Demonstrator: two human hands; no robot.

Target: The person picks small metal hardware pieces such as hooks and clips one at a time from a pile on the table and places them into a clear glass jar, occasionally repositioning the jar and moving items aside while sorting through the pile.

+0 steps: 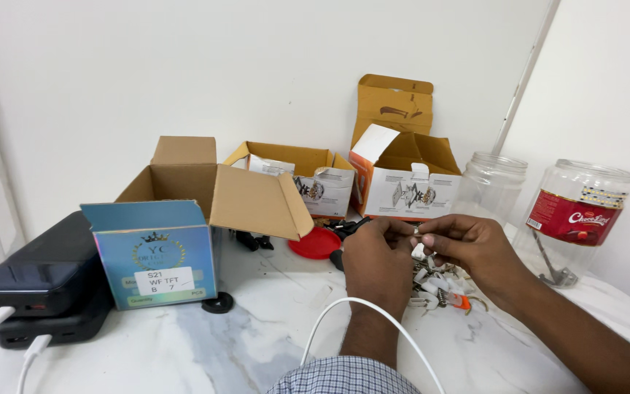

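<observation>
Just right of frame centre, your left hand and right hand meet, fingertips pinched together on a small metal clip; below them a heap of small clips and springs lies on the marble table; a red lid sits left of your hands.

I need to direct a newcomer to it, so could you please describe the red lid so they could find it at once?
Start at the large open brown cardboard box on the marble table. Just right of its hanging flap, ahead of the left hand, a flat round red lid lies on the table. It is the only red disc there.
</observation>
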